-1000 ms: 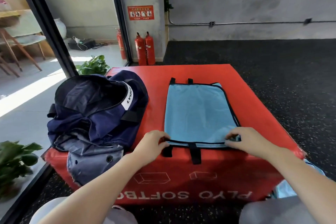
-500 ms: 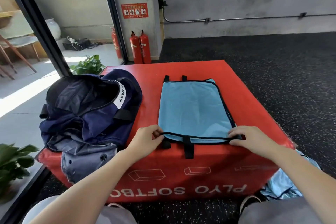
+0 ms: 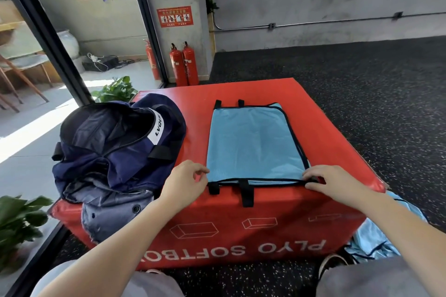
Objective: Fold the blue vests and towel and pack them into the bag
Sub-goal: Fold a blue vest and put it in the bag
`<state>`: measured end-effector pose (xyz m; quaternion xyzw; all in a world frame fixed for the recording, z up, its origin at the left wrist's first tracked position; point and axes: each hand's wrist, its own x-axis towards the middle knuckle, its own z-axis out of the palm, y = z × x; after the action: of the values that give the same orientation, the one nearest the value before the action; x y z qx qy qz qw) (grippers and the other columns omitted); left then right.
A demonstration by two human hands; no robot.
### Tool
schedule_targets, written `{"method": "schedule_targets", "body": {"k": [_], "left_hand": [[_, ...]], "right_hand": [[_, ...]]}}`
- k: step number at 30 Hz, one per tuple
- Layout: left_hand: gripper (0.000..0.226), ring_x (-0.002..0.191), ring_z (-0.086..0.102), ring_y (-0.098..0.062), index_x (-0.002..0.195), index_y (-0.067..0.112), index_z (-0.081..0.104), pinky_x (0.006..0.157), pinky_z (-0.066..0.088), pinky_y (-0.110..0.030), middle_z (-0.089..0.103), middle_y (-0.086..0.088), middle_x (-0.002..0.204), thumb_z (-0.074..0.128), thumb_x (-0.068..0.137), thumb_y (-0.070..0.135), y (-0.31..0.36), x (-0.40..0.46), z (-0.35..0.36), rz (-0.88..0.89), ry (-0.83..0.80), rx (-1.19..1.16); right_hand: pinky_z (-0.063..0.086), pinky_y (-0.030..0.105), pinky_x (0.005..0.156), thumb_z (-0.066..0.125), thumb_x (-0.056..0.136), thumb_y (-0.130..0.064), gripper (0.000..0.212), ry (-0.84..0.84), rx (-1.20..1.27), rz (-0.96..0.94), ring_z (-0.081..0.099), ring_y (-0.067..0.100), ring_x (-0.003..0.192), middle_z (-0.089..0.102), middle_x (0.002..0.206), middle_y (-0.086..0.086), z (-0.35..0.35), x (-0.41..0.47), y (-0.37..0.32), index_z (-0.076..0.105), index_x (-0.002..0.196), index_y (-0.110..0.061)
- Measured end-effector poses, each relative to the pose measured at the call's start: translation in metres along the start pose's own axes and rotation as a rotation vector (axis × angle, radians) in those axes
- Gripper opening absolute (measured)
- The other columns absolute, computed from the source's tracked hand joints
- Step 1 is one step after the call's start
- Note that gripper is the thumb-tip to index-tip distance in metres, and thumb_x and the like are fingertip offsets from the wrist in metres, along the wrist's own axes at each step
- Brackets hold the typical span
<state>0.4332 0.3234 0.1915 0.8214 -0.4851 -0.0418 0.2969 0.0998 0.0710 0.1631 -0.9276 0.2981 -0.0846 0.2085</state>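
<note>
A light blue vest (image 3: 253, 142) with black trim lies flat on the red soft box (image 3: 325, 128), folded into a rectangle, its black straps hanging over the front edge. My left hand (image 3: 185, 181) pinches the near left corner with thumb and forefinger. My right hand (image 3: 330, 181) pinches the black trim at the near right corner. The open navy bag (image 3: 115, 142) sits on the left part of the box, beside the vest and apart from it. More light blue fabric (image 3: 376, 236) lies on the floor at the box's right front corner.
A glass partition with a black frame (image 3: 48, 38) runs along the left. Potted plants (image 3: 19, 222) stand by the box's left side. Red fire extinguishers (image 3: 183, 65) stand against the back wall. Dark speckled floor (image 3: 362, 84) stretches to the right and behind.
Both hands stay at the vest's near corners and the vest lies as before. Only the view has shifted a little.
</note>
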Motion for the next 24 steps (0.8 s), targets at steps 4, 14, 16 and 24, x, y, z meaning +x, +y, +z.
{"method": "schedule_targets", "body": {"k": [4,14,16,24], "left_hand": [[0.019,0.089,0.059,0.007,0.109,0.032,0.075,0.090,0.046,-0.016,0.069,0.019,0.105,0.065,0.093,0.030,-0.003,0.003,0.003,0.081,-0.136,-0.082],[0.075,0.106,0.044,0.010,0.126,0.035,0.063,0.097,0.037,-0.017,0.059,0.025,0.116,0.065,0.069,0.083,-0.019,-0.009,0.009,0.293,-0.353,0.126],[0.077,0.111,0.046,0.006,0.126,0.035,0.064,0.099,0.038,-0.017,0.060,0.023,0.116,0.067,0.066,0.082,-0.021,-0.014,0.011,0.294,-0.339,0.116],[0.015,0.091,0.056,-0.001,0.096,0.032,0.074,0.082,0.042,-0.019,0.070,0.017,0.092,0.079,0.083,0.028,-0.027,-0.022,0.026,0.342,-0.231,0.083]], "right_hand": [[0.041,0.018,0.101,0.072,0.090,-0.039,0.025,-0.008,-0.068,-0.017,0.057,-0.002,0.112,0.063,0.119,-0.023,0.003,-0.003,-0.004,0.071,0.115,-0.035],[0.031,0.020,0.107,0.069,0.073,-0.072,0.059,-0.016,-0.087,-0.004,0.043,-0.004,0.120,0.053,0.122,-0.029,0.009,-0.011,-0.003,0.066,0.122,-0.039],[0.033,0.018,0.104,0.074,0.073,-0.065,0.050,-0.005,-0.087,-0.016,0.045,-0.004,0.117,0.057,0.117,-0.029,0.010,-0.015,-0.004,0.069,0.116,-0.039],[0.044,0.028,0.093,0.076,0.086,-0.036,0.027,0.085,-0.094,-0.052,0.050,0.005,0.101,0.058,0.097,-0.026,0.021,-0.028,-0.013,0.075,0.113,-0.033]]}}
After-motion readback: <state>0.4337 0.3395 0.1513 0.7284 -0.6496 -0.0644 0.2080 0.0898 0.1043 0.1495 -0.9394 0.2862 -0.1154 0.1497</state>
